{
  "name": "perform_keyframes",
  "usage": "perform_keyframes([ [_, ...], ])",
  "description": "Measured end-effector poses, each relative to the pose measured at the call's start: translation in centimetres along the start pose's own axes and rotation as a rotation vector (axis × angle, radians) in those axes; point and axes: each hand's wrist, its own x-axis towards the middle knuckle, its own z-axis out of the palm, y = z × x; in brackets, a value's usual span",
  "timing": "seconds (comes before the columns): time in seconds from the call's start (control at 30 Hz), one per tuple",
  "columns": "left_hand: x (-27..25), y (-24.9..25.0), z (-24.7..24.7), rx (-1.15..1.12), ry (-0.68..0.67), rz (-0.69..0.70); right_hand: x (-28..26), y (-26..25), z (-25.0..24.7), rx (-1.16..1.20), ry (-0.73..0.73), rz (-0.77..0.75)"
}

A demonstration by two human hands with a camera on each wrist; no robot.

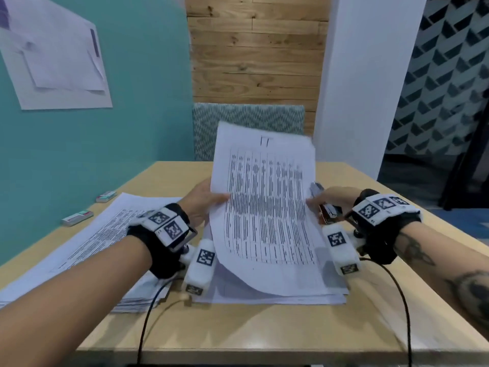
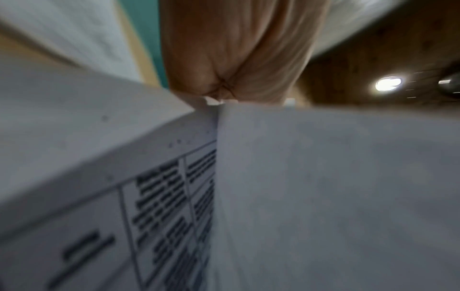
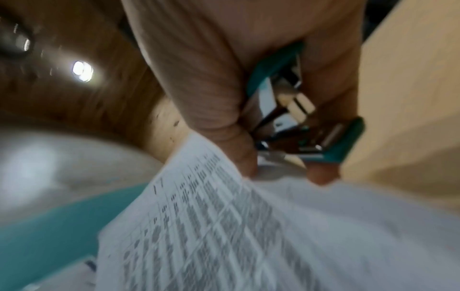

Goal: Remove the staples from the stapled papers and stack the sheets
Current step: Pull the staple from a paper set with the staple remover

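A printed sheet (image 1: 267,205) with a table of dark text stands raised and curved over a paper stack (image 1: 277,295) in the middle of the table. My left hand (image 1: 209,200) pinches the sheet's left edge, thumb on the printed face. My right hand (image 1: 321,200) grips a teal and metal stapler (image 1: 326,210), and its fingertips touch the sheet's right edge. In the right wrist view the stapler (image 3: 298,118) lies in the curled fingers, next to the sheet (image 3: 211,226). The left wrist view is blurred, with the left hand (image 2: 224,94) at the sheet's edge (image 2: 323,196).
A second spread pile of printed papers (image 1: 105,234) lies on the left of the wooden table (image 1: 264,335). Two small staple boxes (image 1: 77,218) (image 1: 105,196) sit near the teal wall. A patterned chair (image 1: 248,120) stands behind the table. Cables trail over the front edge.
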Motion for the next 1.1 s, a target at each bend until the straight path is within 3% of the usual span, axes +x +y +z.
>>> perform_keyframes([
  [0.07,0.0,2.6,0.2,0.061,0.047,0.121,-1.0,-1.9,-0.5,0.299,0.126,-0.106],
  [0.13,0.3,5.2,0.6,0.121,0.174,0.25,-2.6,-4.5,-0.7,0.498,0.384,-0.243],
  [0.2,0.1,7.6,1.3,0.194,0.281,0.421,-4.7,-7.1,-0.8,0.577,0.584,-0.428],
  [0.27,-0.1,9.3,1.7,0.288,0.36,0.584,-7.1,-8.8,-1.0,0.584,0.705,-0.584],
  [0.33,-0.9,10.3,1.9,0.359,0.432,0.66,-8.7,-9.7,-1.3,0.574,0.792,-0.678],
  [0.4,-1.2,10.0,1.9,0.39,0.449,0.659,-9.3,-9.6,-1.2,0.601,0.813,-0.707],
  [0.5,-1.7,7.6,1.5,0.39,0.437,0.587,-8.8,-8.0,0.2,0.637,0.761,-0.594],
  [0.63,-2.6,5.0,1.1,0.22,0.395,0.467,-7.2,-4.7,2.9,0.74,0.636,-0.456],
  [0.77,-1.6,7.1,1.1,0.072,0.369,0.44,-6.3,-4.5,2.7,0.806,0.628,-0.444],
  [0.87,-0.8,8.8,1.8,0.106,0.352,0.464,-6.4,-5.2,2.3,0.834,0.669,-0.488],
  [0.97,0.0,10.2,2.3,0.137,0.434,0.535,-6.9,-5.9,1.9,0.879,0.694,-0.601],
  [1.1,0.3,11.6,3.1,0.195,0.604,0.623,-6.7,-6.5,1.4,0.762,0.761,-0.644],
])
